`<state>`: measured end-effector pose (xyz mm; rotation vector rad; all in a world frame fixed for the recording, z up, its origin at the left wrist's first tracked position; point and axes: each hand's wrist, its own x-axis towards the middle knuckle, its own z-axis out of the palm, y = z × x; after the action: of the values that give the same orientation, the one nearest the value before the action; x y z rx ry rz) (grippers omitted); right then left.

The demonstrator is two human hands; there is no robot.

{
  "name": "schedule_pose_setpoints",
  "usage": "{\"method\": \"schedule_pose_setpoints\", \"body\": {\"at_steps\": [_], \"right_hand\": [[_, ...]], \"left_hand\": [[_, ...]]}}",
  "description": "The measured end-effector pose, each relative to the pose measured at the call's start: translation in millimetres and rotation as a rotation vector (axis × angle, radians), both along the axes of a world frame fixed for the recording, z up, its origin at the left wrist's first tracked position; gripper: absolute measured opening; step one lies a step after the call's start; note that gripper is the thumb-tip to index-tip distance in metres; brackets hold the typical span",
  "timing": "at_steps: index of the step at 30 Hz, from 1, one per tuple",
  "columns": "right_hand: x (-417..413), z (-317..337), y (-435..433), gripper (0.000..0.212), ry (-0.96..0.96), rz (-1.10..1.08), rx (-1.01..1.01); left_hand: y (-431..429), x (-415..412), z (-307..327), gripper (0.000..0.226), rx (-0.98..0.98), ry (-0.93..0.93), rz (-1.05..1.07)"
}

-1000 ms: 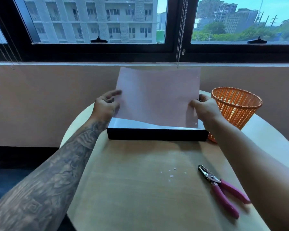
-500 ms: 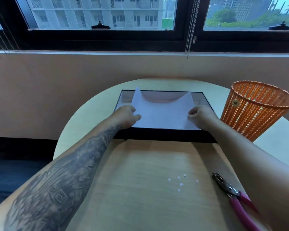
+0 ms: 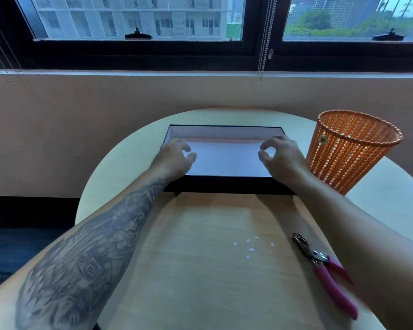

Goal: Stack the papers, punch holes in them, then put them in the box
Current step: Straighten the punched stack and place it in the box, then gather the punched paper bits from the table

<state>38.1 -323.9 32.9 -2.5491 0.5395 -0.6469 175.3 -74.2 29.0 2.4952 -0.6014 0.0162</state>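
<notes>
Papers: while both our hands hover over the box, we see the papers (image 3: 227, 160) lying flat on its floor, their long axis running left to right across the table, parallel to the near wall of the box.
Box: we see the box (image 3: 224, 186), black outside and pale inside, sitting lidless on the far half of the table with its long sides running left to right; it holds the papers and nothing else that we can make out.
Left hand: we find our left hand (image 3: 174, 156) at the left end of the papers, fingers loosely curled and spread, gripping nothing; we cannot tell whether the fingertips touch the sheet.
Right hand: we find our right hand (image 3: 280, 156) at the right end of the papers, thumb and forefinger nearly meeting in a ring, with no paper pinched between them.
Hole punch: we see the pink-handled hole punch (image 3: 324, 270) lying on the table near our right forearm, well apart from the box, its metal head pointing away from us.
Paper dots: we count a few white paper dots (image 3: 250, 246) scattered just left of the punch.
Basket: we see the orange basket (image 3: 351, 151) standing upright just right of the box; we cannot see its contents.
Table: we work at a round, pale wood table (image 3: 200, 270).
</notes>
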Motion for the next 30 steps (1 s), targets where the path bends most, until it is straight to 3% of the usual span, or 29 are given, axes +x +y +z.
{"method": "schedule_pose_setpoints", "body": {"at_steps": [4, 7, 11, 17, 23, 30], "right_hand": [[-46.8, -2.0, 34.1, 0.015, -0.150, 0.198, 0.010], [-86.3, -13.2, 62.8, 0.017, -0.066, 0.282, 0.014], [-126.6, -41.4, 85.8, 0.029, 0.048, 0.277, -0.069], [-166.2, -67.2, 105.6, 0.018, 0.043, 0.218, -0.189], [-184.2, -67.2, 113.1, 0.031, -0.034, 0.171, -0.053], [-189.3, -67.7, 111.2, 0.021, -0.026, 0.088, -0.004]], "left_hand": [[7.3, -39.8, 3.2, 0.030, -0.256, -0.224, -0.129], [11.2, -85.2, -2.4, 0.029, -0.336, -0.277, -0.238], [18.9, -135.8, -29.8, 0.025, -0.254, -0.171, -0.366], [25.6, -187.7, -68.3, 0.016, -0.129, -0.213, -0.367], [30.8, -206.0, -70.9, 0.025, -0.094, -0.248, -0.461], [31.8, -208.7, -69.3, 0.022, -0.165, -0.206, -0.405]]}}
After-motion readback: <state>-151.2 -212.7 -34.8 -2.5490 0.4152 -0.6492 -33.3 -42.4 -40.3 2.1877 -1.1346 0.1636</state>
